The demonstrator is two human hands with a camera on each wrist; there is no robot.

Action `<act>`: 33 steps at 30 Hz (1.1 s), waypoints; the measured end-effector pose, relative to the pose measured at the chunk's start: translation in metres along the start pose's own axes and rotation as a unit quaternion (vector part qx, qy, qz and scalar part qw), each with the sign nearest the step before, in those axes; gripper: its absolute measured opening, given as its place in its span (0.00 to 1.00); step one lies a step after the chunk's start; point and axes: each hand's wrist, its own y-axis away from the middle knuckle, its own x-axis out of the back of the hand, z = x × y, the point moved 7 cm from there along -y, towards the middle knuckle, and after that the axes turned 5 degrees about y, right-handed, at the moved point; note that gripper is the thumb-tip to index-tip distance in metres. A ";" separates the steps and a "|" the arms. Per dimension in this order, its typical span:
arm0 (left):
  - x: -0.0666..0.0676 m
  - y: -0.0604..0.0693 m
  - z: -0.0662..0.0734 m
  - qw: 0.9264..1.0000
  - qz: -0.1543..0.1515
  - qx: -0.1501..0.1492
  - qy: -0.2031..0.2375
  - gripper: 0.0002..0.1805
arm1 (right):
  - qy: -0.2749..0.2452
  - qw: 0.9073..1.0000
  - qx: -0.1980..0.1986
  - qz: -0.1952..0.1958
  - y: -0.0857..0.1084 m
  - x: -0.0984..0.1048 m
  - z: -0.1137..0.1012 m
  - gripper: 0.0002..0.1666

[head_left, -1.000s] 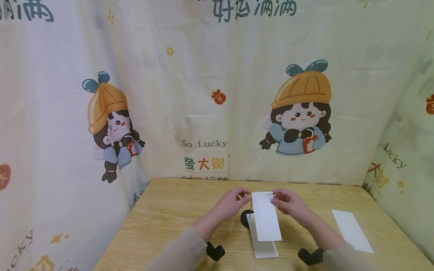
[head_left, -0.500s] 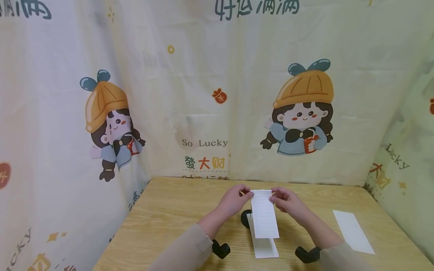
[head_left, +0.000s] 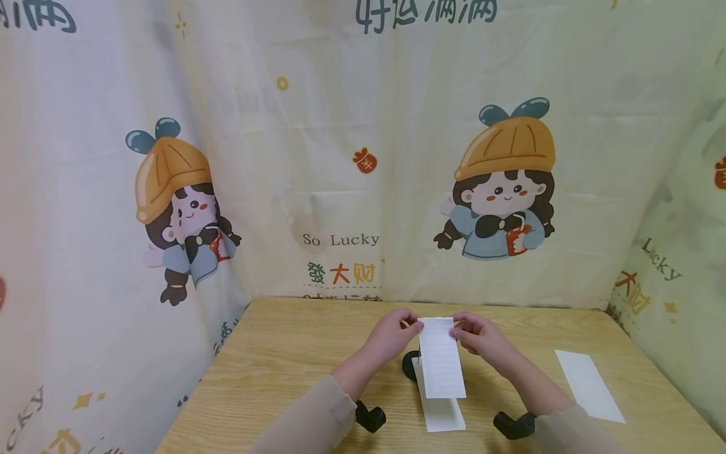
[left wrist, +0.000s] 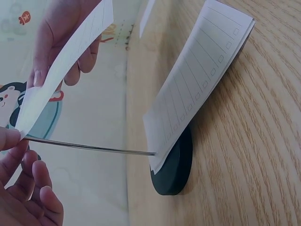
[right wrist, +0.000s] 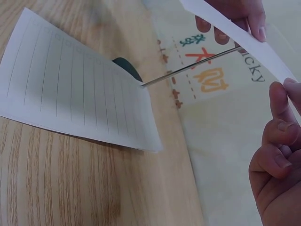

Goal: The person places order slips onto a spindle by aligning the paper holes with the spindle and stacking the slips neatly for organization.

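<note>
Head view: I see the left hand point(head_left: 388, 337) and right hand point(head_left: 482, 338) raised, fingers pinching a white lined paper sheet point(head_left: 442, 366) near its top corners; a loose white paper rectangle point(head_left: 590, 386), seemingly pending, lies on the table point(head_left: 283, 353). Left wrist: lower lined paper point(left wrist: 200, 80) looks already threaded on the thin metal rod point(left wrist: 89, 146). Right wrist: the sheet meets its top, piercing unclear to me.

I am working in a small curtained-off booth, a plain desk setting, with cream fabric curtains point(head_left: 408, 208) hanging behind and on both sides of a wood-grain table point(head_left: 289, 366) and hiding the room beyond. Cartoon girls in orange caps point(head_left: 505, 148), "So Lucky" lettering point(head_left: 341, 240) and bright Chinese characters point(head_left: 341, 273) are giving the cloth a cheerful, homely look, while lined slips point(left wrist: 197, 80) and a metal bill spike point(left wrist: 89, 147) are lending the tabletop an office touch.
</note>
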 end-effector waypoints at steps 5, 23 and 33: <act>0.000 0.000 0.000 1.000 -0.002 0.000 0.008 0.11 | 0.006 1.000 0.000 0.002 -0.001 0.000 -0.001 0.24; -0.001 -0.001 0.002 1.000 -0.003 0.001 0.024 0.09 | -0.016 0.999 0.030 -0.019 -0.002 -0.002 0.000 0.22; 0.000 0.001 0.001 0.999 -0.013 -0.002 0.037 0.08 | -0.011 0.999 0.030 -0.017 -0.001 -0.002 0.000 0.24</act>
